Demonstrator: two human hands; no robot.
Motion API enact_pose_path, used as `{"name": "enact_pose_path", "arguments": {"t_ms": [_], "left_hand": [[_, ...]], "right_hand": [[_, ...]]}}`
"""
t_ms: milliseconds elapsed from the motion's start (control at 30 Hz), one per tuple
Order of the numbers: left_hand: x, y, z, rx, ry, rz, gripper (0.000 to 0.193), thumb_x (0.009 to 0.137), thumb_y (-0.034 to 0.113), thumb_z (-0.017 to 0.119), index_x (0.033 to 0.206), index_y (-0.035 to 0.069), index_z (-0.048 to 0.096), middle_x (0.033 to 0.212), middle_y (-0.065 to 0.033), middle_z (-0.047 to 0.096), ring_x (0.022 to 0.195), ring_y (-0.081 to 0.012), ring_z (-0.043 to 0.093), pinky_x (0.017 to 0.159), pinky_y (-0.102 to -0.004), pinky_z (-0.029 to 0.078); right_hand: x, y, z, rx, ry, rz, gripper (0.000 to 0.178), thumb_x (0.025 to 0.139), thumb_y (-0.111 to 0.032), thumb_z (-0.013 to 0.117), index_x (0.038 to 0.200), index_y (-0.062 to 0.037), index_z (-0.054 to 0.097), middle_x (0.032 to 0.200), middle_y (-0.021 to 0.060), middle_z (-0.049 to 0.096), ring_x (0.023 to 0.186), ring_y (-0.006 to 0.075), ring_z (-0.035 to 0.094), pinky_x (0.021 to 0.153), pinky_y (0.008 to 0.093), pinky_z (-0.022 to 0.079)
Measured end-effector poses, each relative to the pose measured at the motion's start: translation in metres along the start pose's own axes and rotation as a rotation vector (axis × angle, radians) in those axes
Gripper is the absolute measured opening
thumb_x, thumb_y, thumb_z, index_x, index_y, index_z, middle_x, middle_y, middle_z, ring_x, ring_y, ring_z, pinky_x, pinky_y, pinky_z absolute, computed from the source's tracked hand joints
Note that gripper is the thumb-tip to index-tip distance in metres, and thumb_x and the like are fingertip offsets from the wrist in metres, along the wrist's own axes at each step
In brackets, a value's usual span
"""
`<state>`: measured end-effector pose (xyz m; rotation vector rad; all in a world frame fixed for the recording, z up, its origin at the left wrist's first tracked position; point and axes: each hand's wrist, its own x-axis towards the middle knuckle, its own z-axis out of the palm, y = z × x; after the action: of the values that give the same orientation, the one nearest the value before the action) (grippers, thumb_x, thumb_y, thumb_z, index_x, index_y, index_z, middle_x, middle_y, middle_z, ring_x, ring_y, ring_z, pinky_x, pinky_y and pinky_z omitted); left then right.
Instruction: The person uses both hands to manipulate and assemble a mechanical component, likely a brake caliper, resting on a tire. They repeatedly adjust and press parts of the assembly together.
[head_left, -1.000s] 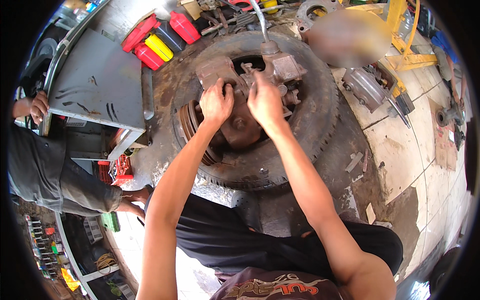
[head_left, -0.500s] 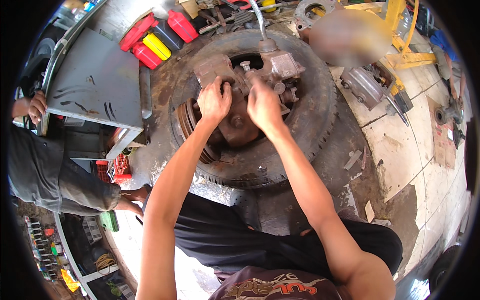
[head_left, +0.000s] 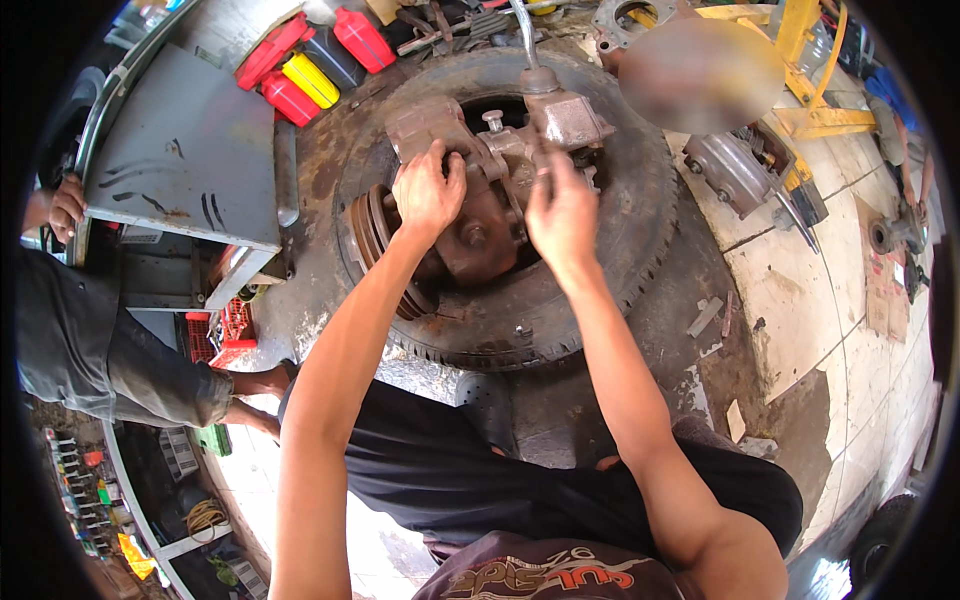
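Note:
A brown, greasy metal gearbox [head_left: 475,240] sits in the opening of a big tyre [head_left: 640,240] lying flat before me. A grooved pulley wheel [head_left: 375,225] is on its left side, and a bent metal lever [head_left: 523,35] rises from its far end. My left hand [head_left: 430,197] grips the housing's near left part, fingers curled over its edge. My right hand [head_left: 562,215] is closed and slightly blurred at the right of the housing. Something dark and thin shows at its fingertips, too smeared to name. A round-headed bolt [head_left: 492,120] stands up between the two raised blocks.
Red, yellow and black bottles [head_left: 312,80] stand beyond the tyre at left, near a grey metal cabinet [head_left: 190,150]. Another person's hand [head_left: 68,208] rests at that cabinet's edge. To the right lie a metal part with a shaft [head_left: 735,175] and a yellow frame [head_left: 820,120].
My right hand has moved right and a little nearer me, away from the middle of the gearbox, uncovering its centre. My left hand stays on the housing.

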<state>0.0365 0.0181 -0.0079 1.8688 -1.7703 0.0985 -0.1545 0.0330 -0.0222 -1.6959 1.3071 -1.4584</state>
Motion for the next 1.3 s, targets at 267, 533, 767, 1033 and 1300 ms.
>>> {"name": "enact_pose_path", "arguments": {"t_ms": [267, 533, 767, 1033, 1300], "left_hand": [[-0.003, -0.009, -0.001, 0.058, 0.008, -0.005, 0.029, 0.096, 0.030, 0.055, 0.102, 0.004, 0.065, 0.092, -0.0230, 0.071, 0.095, -0.0414, 0.067, 0.090, -0.0505, 0.047], [0.001, -0.005, 0.003, 0.115, 0.003, -0.022, 0.036, 0.097, 0.037, 0.054, 0.107, 0.004, 0.066, 0.098, -0.0239, 0.072, 0.099, -0.0402, 0.068, 0.093, -0.0505, 0.048], [0.006, 0.027, -0.001, -0.215, 0.083, 0.072, 0.039, 0.098, 0.040, 0.060, 0.114, 0.005, 0.068, 0.102, -0.0257, 0.071, 0.101, -0.0452, 0.066, 0.095, -0.0518, 0.048], [0.018, 0.081, -0.030, -1.113, -0.688, -0.305, 0.054, 0.107, 0.047, 0.052, 0.128, 0.000, 0.067, 0.109, -0.0081, 0.072, 0.095, -0.0163, 0.065, 0.090, -0.0314, 0.052], [0.012, 0.069, -0.046, -0.895, -0.751, -0.072, 0.033, 0.089, 0.029, 0.083, 0.107, 0.003, 0.074, 0.106, -0.0096, 0.072, 0.096, -0.0153, 0.064, 0.087, -0.0324, 0.052]], "right_hand": [[-0.026, -0.004, -0.008, -0.403, -0.711, 0.136, 0.025, 0.083, -0.004, 0.058, 0.104, 0.0074, 0.065, 0.102, 0.0314, 0.069, 0.099, 0.0482, 0.067, 0.091, 0.0526, 0.054], [-0.021, 0.027, 0.033, -0.021, 0.035, -0.078, 0.029, 0.088, 0.001, 0.055, 0.115, 0.0023, 0.065, 0.090, 0.0295, 0.069, 0.086, 0.0472, 0.068, 0.077, 0.0535, 0.056], [-0.005, 0.007, -0.034, -0.192, -0.559, 0.127, 0.024, 0.082, -0.006, 0.060, 0.102, 0.0027, 0.070, 0.089, 0.0284, 0.072, 0.083, 0.0385, 0.073, 0.076, 0.0443, 0.058], [0.026, -0.011, -0.091, 0.802, -0.453, 0.461, 0.038, 0.096, -0.006, 0.066, 0.133, 0.0028, 0.061, 0.115, 0.0107, 0.071, 0.101, 0.0180, 0.069, 0.087, 0.0335, 0.057], [0.019, -0.011, -0.091, 0.748, -0.440, 0.488, 0.039, 0.094, -0.006, 0.072, 0.130, 0.0026, 0.061, 0.115, 0.0108, 0.071, 0.102, 0.0180, 0.069, 0.087, 0.0329, 0.057]]}}
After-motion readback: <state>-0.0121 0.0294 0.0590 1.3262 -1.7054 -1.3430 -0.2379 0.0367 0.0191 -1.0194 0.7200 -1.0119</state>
